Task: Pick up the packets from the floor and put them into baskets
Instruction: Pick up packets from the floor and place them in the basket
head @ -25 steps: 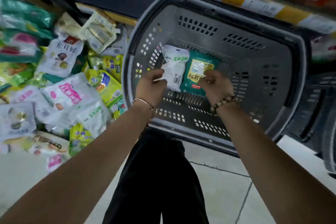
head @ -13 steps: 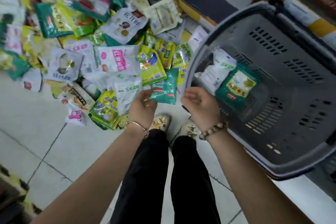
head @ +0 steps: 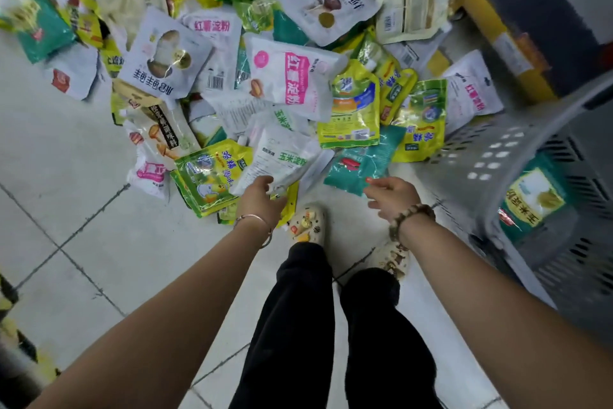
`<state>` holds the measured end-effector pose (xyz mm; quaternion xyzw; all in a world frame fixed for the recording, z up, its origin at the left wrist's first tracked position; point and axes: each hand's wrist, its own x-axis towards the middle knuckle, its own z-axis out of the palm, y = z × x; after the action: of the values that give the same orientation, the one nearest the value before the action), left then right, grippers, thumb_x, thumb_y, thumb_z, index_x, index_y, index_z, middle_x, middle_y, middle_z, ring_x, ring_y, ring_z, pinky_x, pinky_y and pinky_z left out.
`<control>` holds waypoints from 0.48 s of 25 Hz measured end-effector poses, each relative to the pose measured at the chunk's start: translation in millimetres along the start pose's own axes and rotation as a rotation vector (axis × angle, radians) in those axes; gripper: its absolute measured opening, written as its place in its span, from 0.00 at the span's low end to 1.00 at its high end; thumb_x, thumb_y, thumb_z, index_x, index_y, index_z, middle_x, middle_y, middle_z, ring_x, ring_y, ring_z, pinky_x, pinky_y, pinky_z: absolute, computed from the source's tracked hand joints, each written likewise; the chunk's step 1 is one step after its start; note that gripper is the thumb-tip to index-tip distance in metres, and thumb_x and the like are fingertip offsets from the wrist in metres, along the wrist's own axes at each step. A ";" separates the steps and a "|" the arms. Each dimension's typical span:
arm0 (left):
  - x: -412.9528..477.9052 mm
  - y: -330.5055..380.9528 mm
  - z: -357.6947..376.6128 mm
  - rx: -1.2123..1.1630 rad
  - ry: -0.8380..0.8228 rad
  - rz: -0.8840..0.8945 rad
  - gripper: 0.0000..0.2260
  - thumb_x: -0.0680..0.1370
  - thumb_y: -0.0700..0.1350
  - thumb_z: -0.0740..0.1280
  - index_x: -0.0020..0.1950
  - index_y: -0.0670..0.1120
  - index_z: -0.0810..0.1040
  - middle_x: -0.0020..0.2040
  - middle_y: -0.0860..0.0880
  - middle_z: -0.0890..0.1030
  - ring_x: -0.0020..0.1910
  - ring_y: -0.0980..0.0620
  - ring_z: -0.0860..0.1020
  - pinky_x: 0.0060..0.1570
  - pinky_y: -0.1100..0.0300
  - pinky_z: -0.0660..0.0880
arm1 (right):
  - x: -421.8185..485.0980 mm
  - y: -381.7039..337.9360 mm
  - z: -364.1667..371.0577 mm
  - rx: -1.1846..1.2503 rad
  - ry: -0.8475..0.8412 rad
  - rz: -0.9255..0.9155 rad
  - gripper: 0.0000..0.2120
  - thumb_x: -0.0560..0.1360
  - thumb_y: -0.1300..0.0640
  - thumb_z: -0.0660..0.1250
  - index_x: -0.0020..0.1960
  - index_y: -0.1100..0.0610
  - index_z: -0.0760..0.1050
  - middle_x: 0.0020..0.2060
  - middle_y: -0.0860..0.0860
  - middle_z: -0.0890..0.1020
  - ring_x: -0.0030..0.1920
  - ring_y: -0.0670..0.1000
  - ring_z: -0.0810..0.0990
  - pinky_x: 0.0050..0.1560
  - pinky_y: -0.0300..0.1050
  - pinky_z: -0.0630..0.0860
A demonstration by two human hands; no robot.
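Note:
A heap of food packets (head: 282,83) covers the floor ahead of me. My left hand (head: 260,201) holds the lower edge of a white packet with green print (head: 282,156), thumb on top of it. My right hand (head: 393,196) reaches with relaxed fingers, its fingertips touching the near edge of a teal packet (head: 360,166). The grey basket (head: 517,140) stands at the right, and a green and yellow packet (head: 530,199) lies inside it.
My two feet in decorated clogs (head: 306,219) stand just behind the heap. White tiled floor (head: 99,242) stretches to the left and behind. A yellow shelf base (head: 487,27) runs along the upper right, above the basket.
Both hands have left the basket and dropped to the floor heap. The left hand has taken hold of the white packet, and the right hand has reached the teal one.

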<state>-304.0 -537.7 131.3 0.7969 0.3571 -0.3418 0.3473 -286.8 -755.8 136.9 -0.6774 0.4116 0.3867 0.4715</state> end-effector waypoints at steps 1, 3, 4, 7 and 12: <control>15.2 -9.6 2.1 -0.008 -0.016 -0.010 0.23 0.73 0.41 0.70 0.67 0.45 0.70 0.63 0.43 0.75 0.42 0.50 0.75 0.45 0.57 0.73 | 18.0 4.5 4.3 -0.043 0.017 0.008 0.10 0.71 0.57 0.69 0.51 0.55 0.76 0.46 0.54 0.82 0.45 0.54 0.80 0.43 0.46 0.75; 45.8 -24.9 7.6 0.028 -0.040 -0.005 0.25 0.73 0.43 0.71 0.68 0.45 0.69 0.63 0.43 0.75 0.42 0.49 0.75 0.46 0.58 0.74 | 57.0 10.9 12.5 -0.144 0.077 0.003 0.08 0.70 0.56 0.70 0.48 0.53 0.76 0.49 0.56 0.82 0.50 0.56 0.80 0.53 0.51 0.77; 60.4 -31.3 10.8 0.081 -0.043 0.008 0.26 0.72 0.44 0.72 0.68 0.45 0.69 0.64 0.43 0.74 0.47 0.48 0.77 0.50 0.56 0.74 | 75.3 12.9 16.6 -0.172 0.109 0.013 0.09 0.70 0.56 0.71 0.49 0.53 0.76 0.50 0.56 0.81 0.51 0.57 0.80 0.56 0.52 0.76; 105.0 -46.4 18.3 0.271 0.025 0.078 0.31 0.70 0.49 0.74 0.70 0.46 0.67 0.66 0.42 0.72 0.63 0.43 0.72 0.61 0.50 0.70 | 124.2 16.5 26.6 -0.190 0.126 0.093 0.13 0.71 0.58 0.70 0.55 0.60 0.77 0.51 0.59 0.79 0.50 0.57 0.78 0.58 0.54 0.75; 169.7 -48.6 36.8 0.346 0.207 0.162 0.37 0.67 0.53 0.75 0.71 0.45 0.63 0.68 0.40 0.67 0.66 0.40 0.67 0.62 0.46 0.66 | 181.6 20.3 30.7 0.009 0.306 0.276 0.17 0.72 0.53 0.70 0.53 0.64 0.77 0.36 0.56 0.79 0.25 0.49 0.72 0.23 0.38 0.70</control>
<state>-267.3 -486.3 -37.6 0.9016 0.2616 -0.2853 0.1931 -243.9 -765.8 -43.1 -0.6632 0.5691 0.3384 0.3489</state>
